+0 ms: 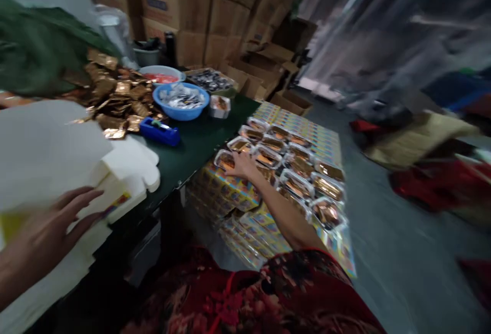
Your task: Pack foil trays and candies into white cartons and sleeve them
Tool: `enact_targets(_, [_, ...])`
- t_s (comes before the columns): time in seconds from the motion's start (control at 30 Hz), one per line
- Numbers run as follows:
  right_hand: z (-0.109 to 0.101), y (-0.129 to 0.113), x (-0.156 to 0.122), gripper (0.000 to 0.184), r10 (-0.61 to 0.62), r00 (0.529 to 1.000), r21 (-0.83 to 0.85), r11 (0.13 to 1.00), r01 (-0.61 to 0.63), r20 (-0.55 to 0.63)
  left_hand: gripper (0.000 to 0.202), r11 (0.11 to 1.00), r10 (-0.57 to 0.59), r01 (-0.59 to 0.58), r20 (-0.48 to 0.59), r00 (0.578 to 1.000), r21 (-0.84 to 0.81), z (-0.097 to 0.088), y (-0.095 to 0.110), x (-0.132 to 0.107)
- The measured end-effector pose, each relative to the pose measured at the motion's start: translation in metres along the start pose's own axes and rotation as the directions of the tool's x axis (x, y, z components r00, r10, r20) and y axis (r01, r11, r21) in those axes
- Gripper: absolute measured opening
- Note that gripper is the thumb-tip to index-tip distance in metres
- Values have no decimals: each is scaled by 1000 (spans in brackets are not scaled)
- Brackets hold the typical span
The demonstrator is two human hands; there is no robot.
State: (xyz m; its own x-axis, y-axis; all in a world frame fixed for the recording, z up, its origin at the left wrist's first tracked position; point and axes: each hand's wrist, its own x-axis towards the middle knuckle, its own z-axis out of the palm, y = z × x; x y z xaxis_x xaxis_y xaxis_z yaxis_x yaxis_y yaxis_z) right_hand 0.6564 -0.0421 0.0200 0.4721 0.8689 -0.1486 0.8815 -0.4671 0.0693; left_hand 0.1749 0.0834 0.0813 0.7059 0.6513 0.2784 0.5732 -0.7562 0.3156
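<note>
Our red floral top lay nearest, our left hand spreading its fingers apart over white card while our right hand, grip impossible to tell, met a foil-filled tray on stacked boxes, seemingly rowed for easy reach

Between the left hand and right hand, a bare strip of green tabletop leaves a passage, bordered by white card pieces, a blue tape dispenser and, farther back, a blue basin. Filled trays crowd around the right hand with only narrow gaps; above them is open air.
</note>
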Motion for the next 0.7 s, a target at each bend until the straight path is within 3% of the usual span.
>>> enact_targets(0.03, [3, -2, 1, 86, -22, 1000, -19, 1000, 22, -9, 31, 1000, -5, 5, -23, 1000, 9, 2, -1, -3])
enact_targets(0.2, [15, -7, 8, 83, -67, 995, -114, 992, 58, -79, 39, 995, -87, 84, 60, 994, 43, 0, -7, -22])
enact_targets(0.4, [10, -2, -4, 67, -75, 989, -152, 987, 56, -126, 40, 982, -187, 188, 64, 980, -7, -10, 1, -36])
enact_targets(0.53, [4, 0, -9, 68, -53, 987, -137, 990, 32, -151, 37, 961, -272, 275, 115, 955, -10, -11, -1, -23])
enact_targets(0.63, [-7, -1, -12, 70, -63, 983, -96, 994, 47, -172, 33, 967, -255, 250, 133, 958, 53, -4, -8, -4])
enact_targets(0.7, [-20, -8, -15, 72, -119, 976, -6, 993, 120, -184, 31, 970, -238, 228, 137, 962, 84, -1, -9, 6])
